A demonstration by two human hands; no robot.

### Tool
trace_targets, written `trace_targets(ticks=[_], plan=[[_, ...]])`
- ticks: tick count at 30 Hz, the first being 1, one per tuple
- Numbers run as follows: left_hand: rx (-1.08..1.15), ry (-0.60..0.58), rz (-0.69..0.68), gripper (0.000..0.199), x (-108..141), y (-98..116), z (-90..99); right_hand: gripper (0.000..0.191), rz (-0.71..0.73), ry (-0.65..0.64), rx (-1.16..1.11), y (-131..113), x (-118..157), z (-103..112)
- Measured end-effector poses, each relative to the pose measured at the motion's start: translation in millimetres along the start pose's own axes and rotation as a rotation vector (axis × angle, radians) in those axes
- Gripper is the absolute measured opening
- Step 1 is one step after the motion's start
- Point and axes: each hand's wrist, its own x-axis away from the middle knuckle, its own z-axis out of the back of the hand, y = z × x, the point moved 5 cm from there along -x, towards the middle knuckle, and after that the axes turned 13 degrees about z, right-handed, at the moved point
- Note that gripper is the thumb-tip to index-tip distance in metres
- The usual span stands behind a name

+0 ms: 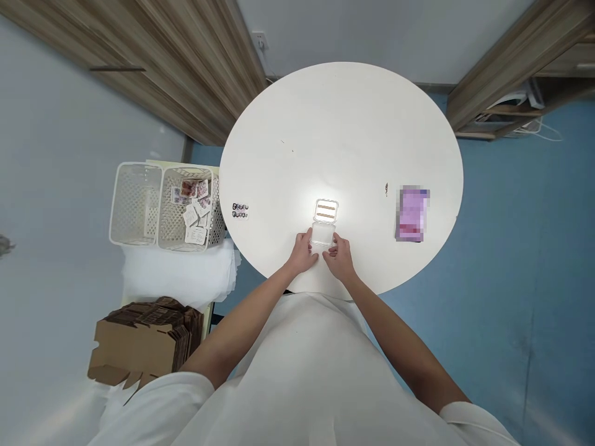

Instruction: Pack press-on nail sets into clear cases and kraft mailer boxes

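Note:
A small clear plastic case (322,234) lies opened out on the white table in front of me. Its raised lid (326,211) points away from me and has two brown strips across it. My left hand (303,254) grips the case's left edge, fingertips at its side and thumb near the front corner. On the opposite edge, my right hand (341,257) holds it with curled fingers. To the left on the table lies a small card of dark, shiny oval pieces (240,211), apart from both hands.
The round white table (344,124) carries a blurred purple packet (411,214) at right, with a small dark fragment (386,189) beside it. Left of the table stand two white plastic baskets (162,210), one with small packs (195,207). Flattened cardboard boxes (134,347) and white sheets (181,272) lie nearer.

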Motion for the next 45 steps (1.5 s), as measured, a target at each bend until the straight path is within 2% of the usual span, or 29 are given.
trace_targets(ticks=[9,12,14,17,18,20,23,26,29,32,34,38,41,45], plan=[[0.107,-0.037,-0.008,0.093,1.4,-4.6,-0.8,0.071,-0.023,0.051,0.083,2.5,-0.7,-0.3],[0.138,-0.083,-0.054,0.09,2.1,-7.8,-1.0,0.071,-0.045,0.108,0.082,0.9,0.0,0.1],[0.149,-0.109,-0.087,0.085,3.6,-12.7,2.2,0.066,-0.066,0.194,0.056,-1.2,4.7,1.5],[0.159,-0.097,-0.11,0.071,8.4,-29.4,19.7,0.048,-0.111,0.412,0.023,-6.1,22.4,2.8],[0.16,-0.087,-0.115,0.065,10.7,-37.6,29.5,0.044,-0.12,0.483,0.031,-8.9,29.9,1.0],[0.158,-0.06,-0.125,0.054,16.0,-57.1,54.9,0.04,-0.104,0.545,0.057,-16.8,41.1,-9.8],[0.129,-0.018,-0.131,0.039,22.1,-87.6,101.5,0.036,-0.078,0.458,0.069,-30.6,38.2,-44.0],[0.05,0.039,-0.155,0.029,20.5,-105.1,149.5,0.034,-0.035,0.285,0.087,-49.5,8.6,-90.8],[-0.039,0.154,-0.183,0.029,7.1,-102.3,193.6,0.032,0.066,0.131,0.141,-73.6,-37.4,-136.4],[-0.12,0.247,-0.177,0.04,-15.5,-88.3,225.0,0.034,0.22,0.015,0.246,-95.6,-81.8,-171.7],[-0.182,0.26,-0.12,0.054,-32.3,-81.6,235.9,0.042,0.269,-0.057,0.3,-102.2,-103.0,-189.3],[-0.277,0.186,-0.033,0.071,-56.1,-79.5,235.9,0.061,0.215,-0.136,0.488,-98.1,-122.1,-206.4],[-0.283,0.178,-0.021,0.07,-61.1,-82.3,232.0,0.067,0.17,-0.147,0.555,-93.9,-125.0,-207.9],[-0.252,0.163,-0.036,0.063,-58.5,-83.3,230.2,0.065,0.137,-0.163,0.532,-94.1,-126.5,-206.2]])
